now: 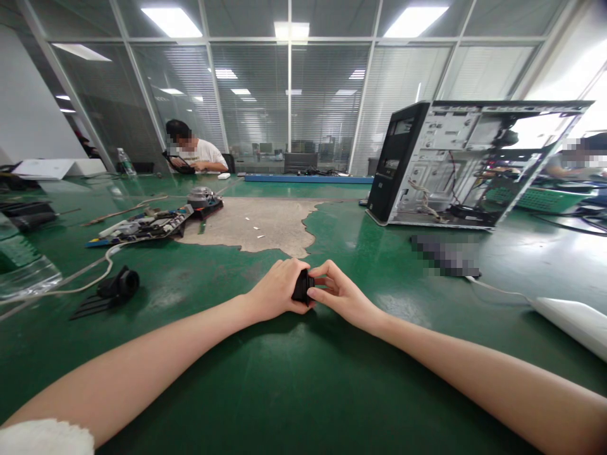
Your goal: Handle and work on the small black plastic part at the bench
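Left fingers and right fingers hold a small black part.

The bench is smooth and glossy — except one matt, rougher-looking patch. The held part looks like dull plastic. Case: bare metal frame, black plastic front. Near bottle: clear, shiny plastic. Sleeve — soft cloth.

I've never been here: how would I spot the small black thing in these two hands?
Find the wide green table, then the large, jagged beige patch on it. Just in front of that patch, the left hand and right hand meet around a small black object. Unlike the black ring-ended part lying at the left, this one is held.
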`<state>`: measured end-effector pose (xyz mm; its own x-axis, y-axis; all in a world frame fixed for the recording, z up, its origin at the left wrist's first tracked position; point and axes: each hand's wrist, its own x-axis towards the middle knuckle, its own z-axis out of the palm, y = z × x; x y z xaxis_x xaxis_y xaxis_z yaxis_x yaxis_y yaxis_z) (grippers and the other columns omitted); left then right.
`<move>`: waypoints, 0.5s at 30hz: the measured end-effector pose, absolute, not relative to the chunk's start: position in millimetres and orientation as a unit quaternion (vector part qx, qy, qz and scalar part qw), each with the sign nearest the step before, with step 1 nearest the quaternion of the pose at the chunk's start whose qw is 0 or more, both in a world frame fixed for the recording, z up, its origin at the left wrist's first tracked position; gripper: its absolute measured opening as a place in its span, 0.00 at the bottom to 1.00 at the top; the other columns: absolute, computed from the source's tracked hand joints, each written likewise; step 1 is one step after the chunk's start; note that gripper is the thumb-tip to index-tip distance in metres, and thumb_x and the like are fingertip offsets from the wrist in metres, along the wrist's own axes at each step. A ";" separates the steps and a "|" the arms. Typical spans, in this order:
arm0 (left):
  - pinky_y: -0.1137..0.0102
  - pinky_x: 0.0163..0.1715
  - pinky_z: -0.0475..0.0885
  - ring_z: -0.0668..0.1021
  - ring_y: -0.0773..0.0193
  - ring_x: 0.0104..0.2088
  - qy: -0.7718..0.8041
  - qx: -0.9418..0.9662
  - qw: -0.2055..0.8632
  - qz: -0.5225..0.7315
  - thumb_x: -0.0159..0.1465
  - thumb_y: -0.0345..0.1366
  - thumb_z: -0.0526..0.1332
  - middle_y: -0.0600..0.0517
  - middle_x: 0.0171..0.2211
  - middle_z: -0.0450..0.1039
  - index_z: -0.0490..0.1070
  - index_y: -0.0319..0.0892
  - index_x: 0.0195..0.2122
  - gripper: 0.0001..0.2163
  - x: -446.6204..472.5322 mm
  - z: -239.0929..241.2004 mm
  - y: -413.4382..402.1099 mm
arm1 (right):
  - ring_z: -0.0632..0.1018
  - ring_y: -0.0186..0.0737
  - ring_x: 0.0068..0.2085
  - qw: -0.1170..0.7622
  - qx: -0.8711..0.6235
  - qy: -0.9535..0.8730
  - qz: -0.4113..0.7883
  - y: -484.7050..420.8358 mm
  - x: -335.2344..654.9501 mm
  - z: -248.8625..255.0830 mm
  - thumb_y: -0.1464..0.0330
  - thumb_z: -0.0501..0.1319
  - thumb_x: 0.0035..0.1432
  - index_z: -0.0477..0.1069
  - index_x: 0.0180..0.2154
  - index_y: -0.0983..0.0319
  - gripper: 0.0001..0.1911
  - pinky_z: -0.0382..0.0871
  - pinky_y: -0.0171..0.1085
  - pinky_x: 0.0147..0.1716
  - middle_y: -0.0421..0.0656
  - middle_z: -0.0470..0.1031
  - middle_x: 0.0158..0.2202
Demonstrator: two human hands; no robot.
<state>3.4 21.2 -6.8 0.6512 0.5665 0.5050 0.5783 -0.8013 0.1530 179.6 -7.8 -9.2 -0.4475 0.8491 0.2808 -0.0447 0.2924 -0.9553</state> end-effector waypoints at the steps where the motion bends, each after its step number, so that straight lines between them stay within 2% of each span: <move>1: 0.61 0.38 0.64 0.71 0.54 0.38 -0.315 -0.908 0.009 -0.276 0.48 0.40 0.64 0.46 0.40 0.66 0.56 0.40 0.44 0.25 3.4 -7.0 21.3 | 0.73 0.34 0.38 0.435 -0.300 -0.677 0.513 -7.7 179.4 -9.0 0.66 0.61 0.51 0.58 0.35 0.59 0.13 0.71 0.34 0.33 0.39 0.65 0.36; 7: 0.61 0.38 0.64 0.71 0.54 0.37 -0.314 -0.908 -0.002 -0.278 0.49 0.42 0.64 0.47 0.39 0.66 0.57 0.41 0.44 0.24 3.3 -6.7 21.8 | 0.72 0.37 0.41 0.423 -0.332 -0.685 0.492 -7.6 179.9 -7.7 0.65 0.61 0.50 0.60 0.39 0.60 0.15 0.70 0.38 0.37 0.42 0.65 0.40; 12: 0.61 0.37 0.64 0.71 0.54 0.37 -0.323 -0.909 0.004 -0.262 0.47 0.39 0.64 0.46 0.39 0.66 0.57 0.40 0.44 0.25 3.4 -6.4 22.2 | 0.73 0.34 0.39 0.417 -0.282 -0.690 0.520 -8.4 180.6 -8.4 0.68 0.63 0.49 0.58 0.38 0.59 0.16 0.69 0.36 0.37 0.39 0.66 0.38; 15: 0.61 0.36 0.64 0.71 0.54 0.37 -0.322 -0.908 0.006 -0.268 0.48 0.39 0.64 0.47 0.39 0.66 0.57 0.40 0.44 0.24 3.7 -6.7 22.2 | 0.73 0.32 0.36 0.422 -0.283 -0.678 0.531 -8.8 180.6 -8.4 0.66 0.62 0.50 0.57 0.37 0.59 0.15 0.69 0.34 0.33 0.38 0.66 0.35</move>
<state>3.7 22.2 -6.7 0.6485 0.5818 0.4909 0.5878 -0.7925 0.1626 180.6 -8.8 -8.4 -0.4843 0.8317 0.2716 -0.0641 0.2759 -0.9591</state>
